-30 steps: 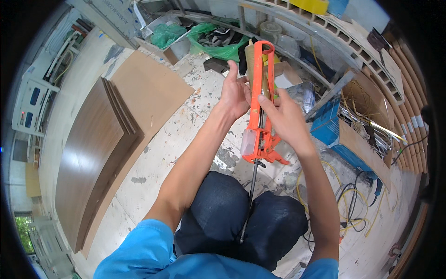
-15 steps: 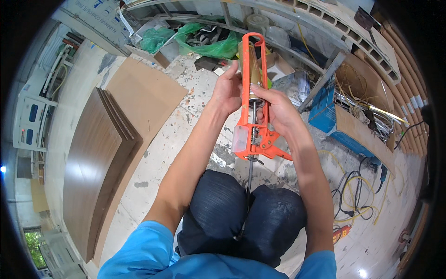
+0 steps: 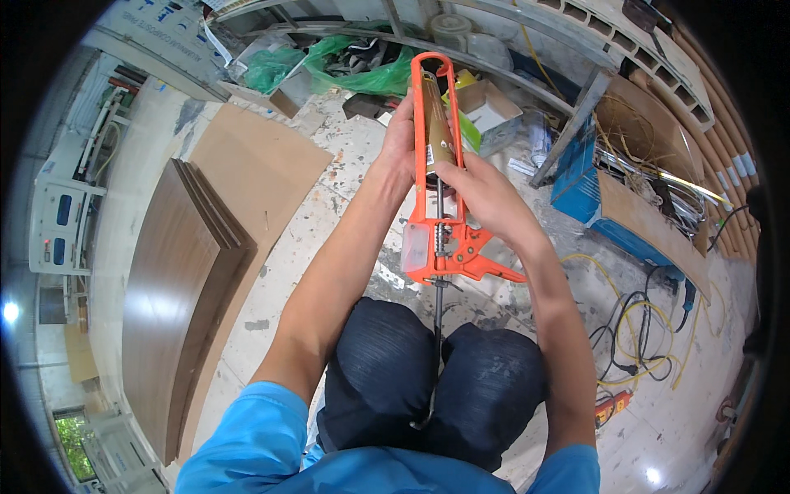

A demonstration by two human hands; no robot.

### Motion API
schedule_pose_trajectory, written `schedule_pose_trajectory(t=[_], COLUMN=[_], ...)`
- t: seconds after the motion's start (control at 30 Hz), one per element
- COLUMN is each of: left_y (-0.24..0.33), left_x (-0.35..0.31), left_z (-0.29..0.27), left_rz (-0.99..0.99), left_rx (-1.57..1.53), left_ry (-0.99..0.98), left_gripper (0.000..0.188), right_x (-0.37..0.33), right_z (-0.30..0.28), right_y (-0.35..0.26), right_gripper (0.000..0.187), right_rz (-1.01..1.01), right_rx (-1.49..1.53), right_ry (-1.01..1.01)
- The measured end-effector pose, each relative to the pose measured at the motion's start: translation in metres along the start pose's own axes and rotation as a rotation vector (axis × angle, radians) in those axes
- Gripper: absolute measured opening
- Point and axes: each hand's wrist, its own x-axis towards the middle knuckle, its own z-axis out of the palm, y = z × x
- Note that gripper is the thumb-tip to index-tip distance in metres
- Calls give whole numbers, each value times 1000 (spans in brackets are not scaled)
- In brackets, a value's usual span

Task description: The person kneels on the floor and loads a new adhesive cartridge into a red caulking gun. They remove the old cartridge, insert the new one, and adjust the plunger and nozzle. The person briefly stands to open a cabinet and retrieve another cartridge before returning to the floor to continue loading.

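Note:
An orange caulking gun [image 3: 418, 198] points away from me, its long metal rod running back between my knees. In its frame lies a gold-brown sealant cartridge [image 3: 437, 123], slightly tilted, with its far end toward the left rail. My left hand [image 3: 399, 142] wraps the gun's left side from beneath; most of its fingers are hidden behind the frame. On the right, my right hand [image 3: 487, 194] presses its thumb on the near end of the cartridge, with its other fingers out of sight below. The orange trigger handle [image 3: 485, 265] sticks out below that hand, untouched.
Stacked brown wood panels [image 3: 177, 280] lie on cardboard [image 3: 259, 156] at left. Green plastic bags [image 3: 362, 66] and an open small box [image 3: 494, 111] are ahead. A blue carton of scraps [image 3: 576, 185], yellow and black cables [image 3: 634, 329] and a metal rack [image 3: 568, 132] occupy the right.
The caulking gun has shifted slightly left and up. The cartridge now tilts leftward within the frame, and my right thumb has moved left onto its near end.

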Motion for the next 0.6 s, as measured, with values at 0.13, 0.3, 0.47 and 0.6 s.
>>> schedule_pose_trajectory(t=[0.13, 0.3, 0.47, 0.6], left_y=[12, 20, 24, 15], left_x=[-10, -15, -17, -22], left_z=[8, 29, 37, 14], left_rz=[-30, -48, -12, 9], left_rx=[-84, -59, -118, 11], left_ry=[-71, -88, 28, -36], left_gripper=[66, 69, 58, 65], right_x=[-30, -51, -45, -39], right_z=[-10, -1, -17, 1], right_y=[-14, -23, -22, -3], right_gripper=[48, 45, 49, 51], right_rz=[-2, -83, -74, 18], right_rx=[-312, -451, 16, 111], right_ry=[-112, 81, 61, -134])
